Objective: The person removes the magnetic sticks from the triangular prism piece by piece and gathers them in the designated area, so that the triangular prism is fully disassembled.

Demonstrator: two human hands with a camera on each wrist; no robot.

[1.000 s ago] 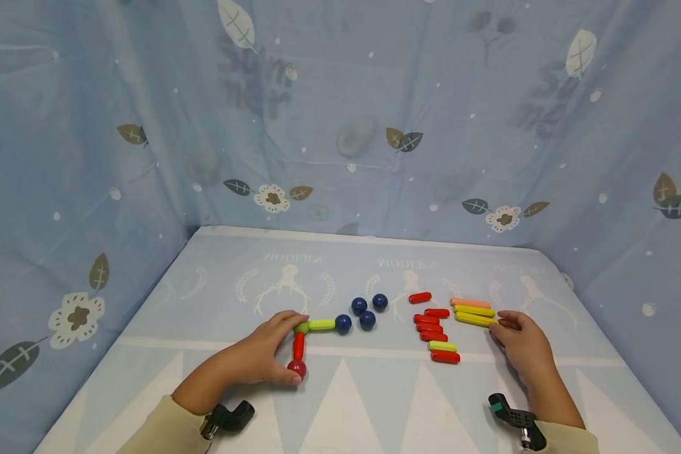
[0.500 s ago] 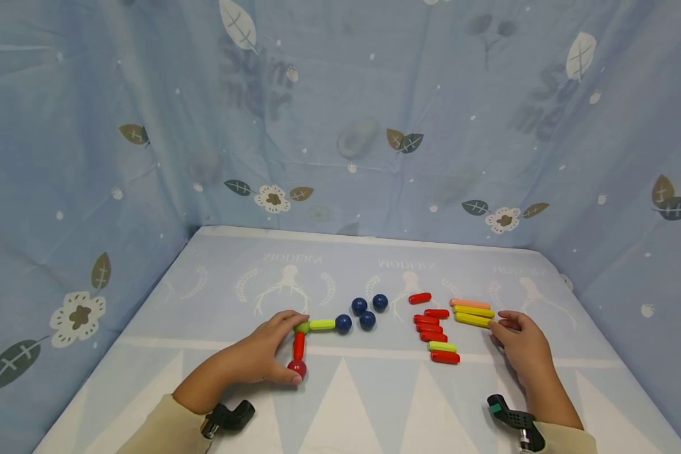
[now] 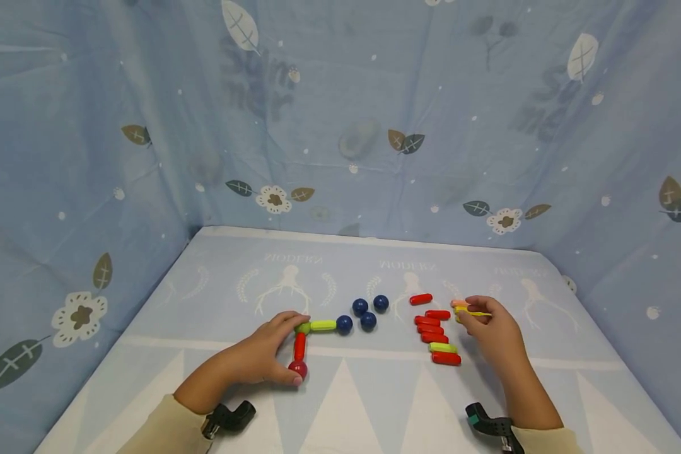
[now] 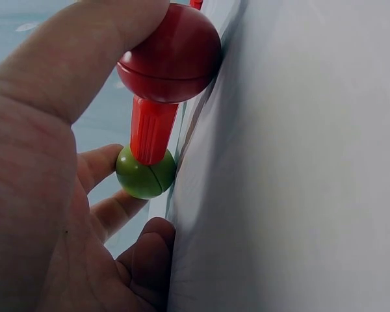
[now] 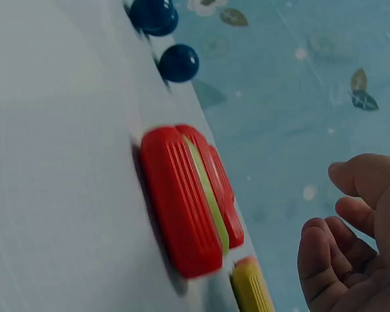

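Observation:
An L-shaped ball-and-stick piece lies at centre left: a red ball (image 3: pixel 297 369), a red stick (image 3: pixel 299 346), a green ball (image 3: pixel 303 328), a lime stick (image 3: pixel 323 325) and a blue ball (image 3: pixel 344 325). My left hand (image 3: pixel 267 350) holds its red-stick side, thumb on the red ball and fingertips at the green one, as the left wrist view also shows. My right hand (image 3: pixel 496 334) is over the yellow sticks (image 5: pixel 250 286), its fingers loosely bent. Yellow shows in the gap between thumb and forefinger; the right wrist view shows nothing between them.
Several loose blue balls (image 3: pixel 368 321) sit right of the joined piece. Farther right are several red sticks (image 3: pixel 429 329), a lime stick (image 3: pixel 443 348) among them, and an orange stick (image 3: pixel 458 303). Patterned cloth (image 3: pixel 340 126) hangs behind and beside the table.
My right hand has moved left and slightly away from me, from the ends of the yellow sticks to over them. The left hand and its piece have stayed in place.

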